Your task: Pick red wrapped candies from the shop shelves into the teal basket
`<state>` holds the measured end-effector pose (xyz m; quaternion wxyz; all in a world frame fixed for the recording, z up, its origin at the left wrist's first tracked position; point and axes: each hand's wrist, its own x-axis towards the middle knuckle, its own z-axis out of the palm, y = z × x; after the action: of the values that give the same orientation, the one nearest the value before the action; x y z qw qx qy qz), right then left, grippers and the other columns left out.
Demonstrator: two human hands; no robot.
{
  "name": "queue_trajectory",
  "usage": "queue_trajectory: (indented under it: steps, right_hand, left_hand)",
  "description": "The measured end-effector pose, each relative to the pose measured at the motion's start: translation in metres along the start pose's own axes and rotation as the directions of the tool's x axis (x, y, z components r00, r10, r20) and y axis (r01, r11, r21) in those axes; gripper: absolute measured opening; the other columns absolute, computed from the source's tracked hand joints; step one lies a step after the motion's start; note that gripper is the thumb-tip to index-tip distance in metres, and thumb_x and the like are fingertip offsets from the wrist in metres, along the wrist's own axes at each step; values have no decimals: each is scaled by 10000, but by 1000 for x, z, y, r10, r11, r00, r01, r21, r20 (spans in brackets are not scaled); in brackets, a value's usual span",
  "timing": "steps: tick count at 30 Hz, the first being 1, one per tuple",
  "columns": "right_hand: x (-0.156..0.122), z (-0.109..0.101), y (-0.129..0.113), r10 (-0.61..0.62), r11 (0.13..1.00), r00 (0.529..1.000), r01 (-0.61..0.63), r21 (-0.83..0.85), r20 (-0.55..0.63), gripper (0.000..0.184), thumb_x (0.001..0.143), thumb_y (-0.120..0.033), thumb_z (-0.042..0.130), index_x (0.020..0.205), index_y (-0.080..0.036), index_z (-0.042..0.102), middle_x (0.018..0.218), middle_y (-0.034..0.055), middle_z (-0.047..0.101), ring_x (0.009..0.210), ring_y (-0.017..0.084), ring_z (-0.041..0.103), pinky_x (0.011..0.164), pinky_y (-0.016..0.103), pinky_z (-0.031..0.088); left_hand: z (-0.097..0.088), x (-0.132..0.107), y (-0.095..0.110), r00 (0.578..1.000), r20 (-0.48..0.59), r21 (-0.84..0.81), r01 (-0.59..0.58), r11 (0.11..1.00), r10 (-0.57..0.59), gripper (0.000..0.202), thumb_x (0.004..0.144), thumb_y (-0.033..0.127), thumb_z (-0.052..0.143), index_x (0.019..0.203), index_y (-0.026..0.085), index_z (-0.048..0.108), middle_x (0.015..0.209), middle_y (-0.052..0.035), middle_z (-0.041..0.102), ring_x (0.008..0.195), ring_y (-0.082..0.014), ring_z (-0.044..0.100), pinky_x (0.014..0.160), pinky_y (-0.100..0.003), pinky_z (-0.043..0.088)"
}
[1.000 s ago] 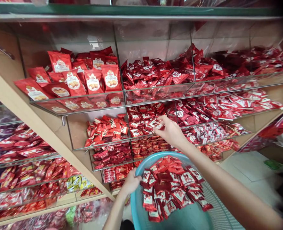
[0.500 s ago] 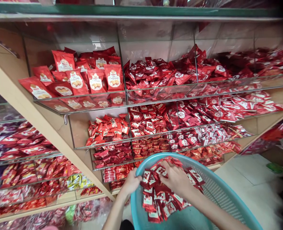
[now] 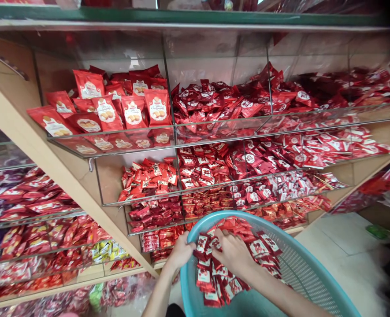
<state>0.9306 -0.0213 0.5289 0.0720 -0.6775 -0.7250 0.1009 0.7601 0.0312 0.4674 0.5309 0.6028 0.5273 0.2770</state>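
Observation:
A teal plastic basket [image 3: 300, 259] sits low in front of me, holding a heap of small red-and-white sweet packets [image 3: 264, 251]. My left hand [image 3: 180, 252] is closed on the basket's near-left rim. My right hand [image 3: 232, 252] lies inside the basket on top of the heap, fingers curled down among the packets at its left side. Just beyond the basket stands a glass-fronted shelf bin [image 3: 201, 169] full of the same red packets.
Tiered glass shelves fill the wall: large red biscuit packs [image 3: 115, 108] upper left, dark red sweets [image 3: 221, 103] upper middle, more red packets to the right. A sloping wooden divider [image 3: 49, 163] separates another rack on the left. Pale tiled floor [image 3: 343, 246] shows at lower right.
My right hand left the shelf bin and came down into the basket, then slid left over the heap. My left hand stayed on the rim.

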Motion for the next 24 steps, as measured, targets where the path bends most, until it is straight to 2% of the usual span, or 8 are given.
queue_trajectory:
  steps: [7, 14, 19, 24]
  right_hand:
    - [2, 8, -1, 6, 997, 1000, -8, -79, -21, 278, 787, -284, 432, 1001, -163, 561, 903, 108, 650, 872, 259, 606, 765, 359, 387]
    - [3, 11, -6, -10, 989, 999, 5, -149, -36, 298, 835, -305, 398, 1007, -151, 587, 853, 115, 655, 743, 246, 629, 709, 345, 408]
    - [2, 10, -8, -1, 990, 1000, 1, -143, 0, 388, 832, -419, 420, 1060, -146, 574, 872, 126, 656, 765, 260, 633, 683, 339, 423]
    - [-2, 1, -9, 17, 998, 994, -11, -60, 108, 452, 798, -499, 447, 1038, -141, 585, 929, 137, 652, 852, 282, 622, 729, 365, 436]
  left_hand:
    - [0, 1, -2, 1000, 8, -16, -5, 1000, 5, 165, 596, 70, 442, 711, 157, 521, 626, 38, 520, 614, -111, 465, 594, -199, 352]
    - [0, 0, 3, 1000, 0, -5, 14, 1000, -14, 167, 589, 75, 443, 708, 159, 524, 608, 41, 513, 601, -109, 456, 597, -202, 346]
    - [0, -1, 5, 1000, 1, -16, 28, 999, -28, 186, 590, 73, 439, 730, 153, 532, 605, 42, 516, 583, -105, 454, 567, -200, 342]
    - [0, -2, 7, 1000, 13, -40, 16, 999, -16, 191, 579, 78, 441, 729, 150, 534, 609, 41, 523, 587, -106, 455, 576, -206, 346]
